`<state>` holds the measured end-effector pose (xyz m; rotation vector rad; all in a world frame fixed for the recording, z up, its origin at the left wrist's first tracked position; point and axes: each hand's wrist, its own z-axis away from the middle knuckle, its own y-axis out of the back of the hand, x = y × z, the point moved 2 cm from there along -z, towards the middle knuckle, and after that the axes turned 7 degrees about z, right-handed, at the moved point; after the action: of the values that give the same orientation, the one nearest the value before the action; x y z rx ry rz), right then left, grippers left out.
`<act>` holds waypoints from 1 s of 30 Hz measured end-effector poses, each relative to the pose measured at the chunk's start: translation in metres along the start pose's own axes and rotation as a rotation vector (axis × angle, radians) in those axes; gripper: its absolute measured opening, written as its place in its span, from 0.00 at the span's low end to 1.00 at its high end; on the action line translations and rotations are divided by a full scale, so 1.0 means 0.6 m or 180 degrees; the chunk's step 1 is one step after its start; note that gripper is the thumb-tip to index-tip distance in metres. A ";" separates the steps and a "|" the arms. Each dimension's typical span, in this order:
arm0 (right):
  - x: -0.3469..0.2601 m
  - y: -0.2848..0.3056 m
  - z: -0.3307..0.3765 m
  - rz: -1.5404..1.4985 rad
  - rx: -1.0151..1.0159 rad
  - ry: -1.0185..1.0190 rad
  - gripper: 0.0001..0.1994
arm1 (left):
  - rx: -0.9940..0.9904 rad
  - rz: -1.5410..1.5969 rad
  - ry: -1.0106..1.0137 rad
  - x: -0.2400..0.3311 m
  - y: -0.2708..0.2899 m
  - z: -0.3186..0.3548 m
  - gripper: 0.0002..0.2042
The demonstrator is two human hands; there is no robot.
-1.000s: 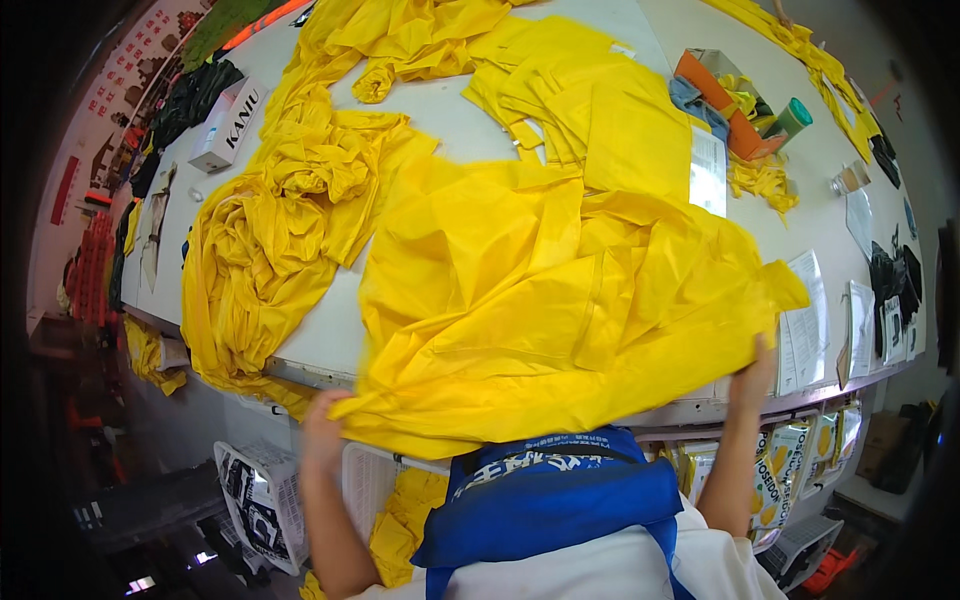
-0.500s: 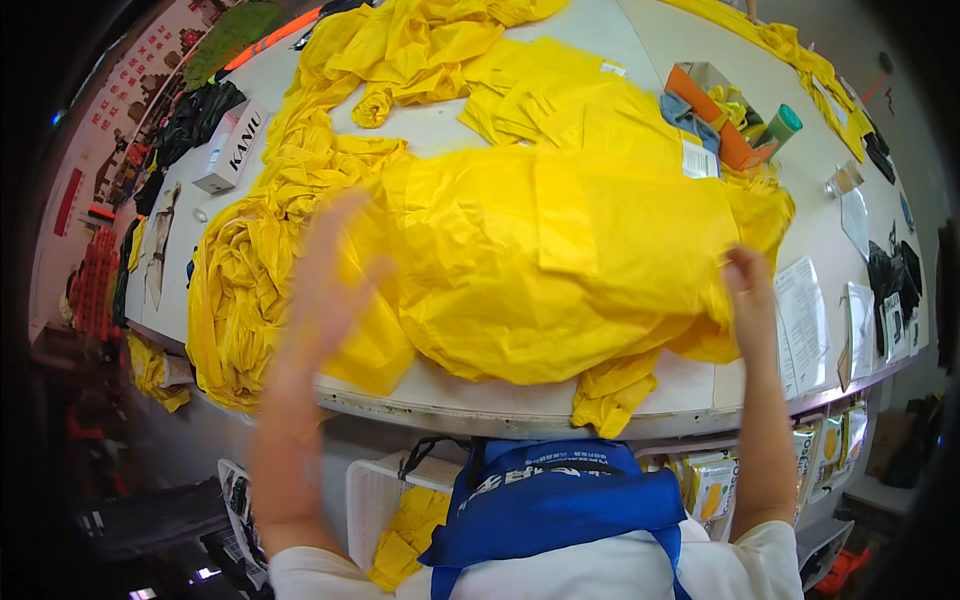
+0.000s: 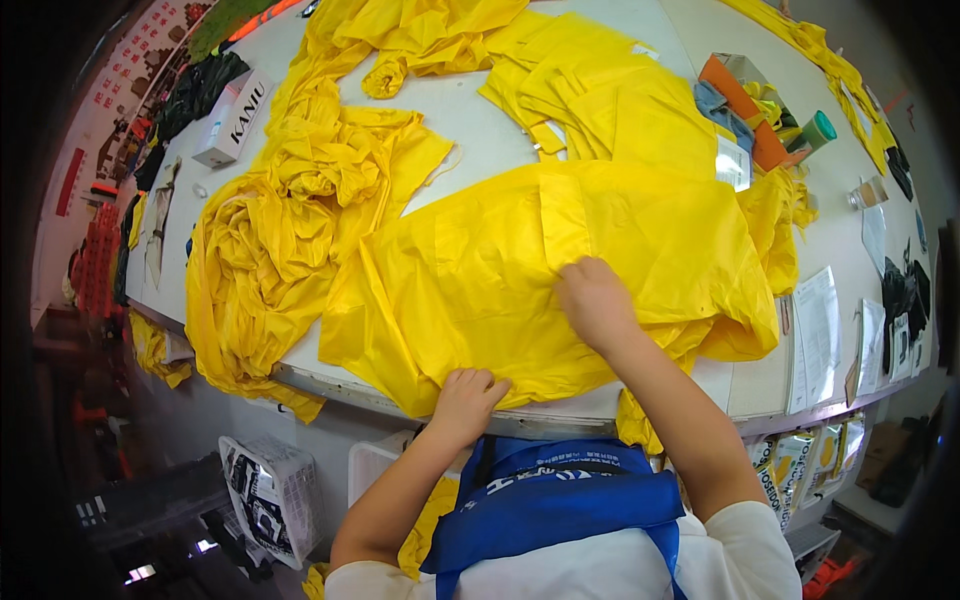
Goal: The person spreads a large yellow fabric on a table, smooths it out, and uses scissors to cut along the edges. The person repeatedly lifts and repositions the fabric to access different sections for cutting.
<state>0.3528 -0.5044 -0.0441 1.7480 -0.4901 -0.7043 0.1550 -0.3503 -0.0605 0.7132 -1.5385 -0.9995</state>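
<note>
A yellow rain garment (image 3: pixel 480 270) of thin, shiny cloth lies spread across the near middle of the table, with a flap (image 3: pixel 564 222) running down its upper part. My left hand (image 3: pixel 466 402) is closed on the garment's near edge, its fingers curled over the cloth. Farther up, my right hand (image 3: pixel 597 305) pinches the garment at the flap's lower end; the fingertips are partly hidden. A piece of the yellow cloth (image 3: pixel 637 422) hangs over the table edge beneath my right forearm.
Crumpled yellow garments (image 3: pixel 260 260) are heaped on the left, and flat yellow pieces (image 3: pixel 610 110) lie stacked beyond. An orange box (image 3: pixel 755 125), a green roll (image 3: pixel 820 126) and paper sheets (image 3: pixel 817 335) are on the right. Baskets (image 3: pixel 270 490) stand below the table.
My left hand has come down and right to the garment's near edge. My right hand has moved left from its right end to the flap. The garment has shifted, its left part drawn nearer.
</note>
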 end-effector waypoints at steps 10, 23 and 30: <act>0.031 0.112 0.151 -0.4309 0.0601 -0.2991 0.06 | -0.0433 0.0646 0.0249 -0.056 0.052 0.078 0.15; -0.052 0.072 0.114 -0.3199 -0.0060 -0.3109 0.08 | -0.0516 0.1124 0.0111 -0.086 0.076 0.094 0.18; -0.059 0.070 0.157 -0.3186 -0.0002 -0.2930 0.06 | 0.1363 0.0322 0.1006 -0.133 0.112 0.164 0.19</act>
<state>0.2642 -0.5603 -0.0141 1.5180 -0.1598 -2.2483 0.0804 -0.2294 -0.0414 1.0265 -1.5007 -0.4535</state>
